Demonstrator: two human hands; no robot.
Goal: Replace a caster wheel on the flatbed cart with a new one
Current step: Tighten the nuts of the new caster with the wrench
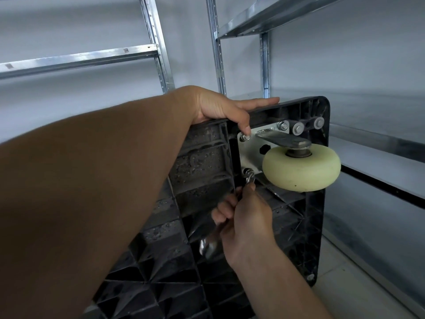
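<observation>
Galvanised shelving [158, 54] stood behind the flatbed cart [202, 162], tipped on edge, ribbed underside facing the camera. Left hand [220, 107] gripped the cart's top edge, thumb by an upper bolt [245, 137]. Right hand [243, 217] was curled round a wrench [208, 246] seated on the lower nut [249, 174] beside the cream caster wheel [301, 168]. Best practice: seat wrench square, brace cart, short turns.

Bare forearms, ringless hands
</observation>
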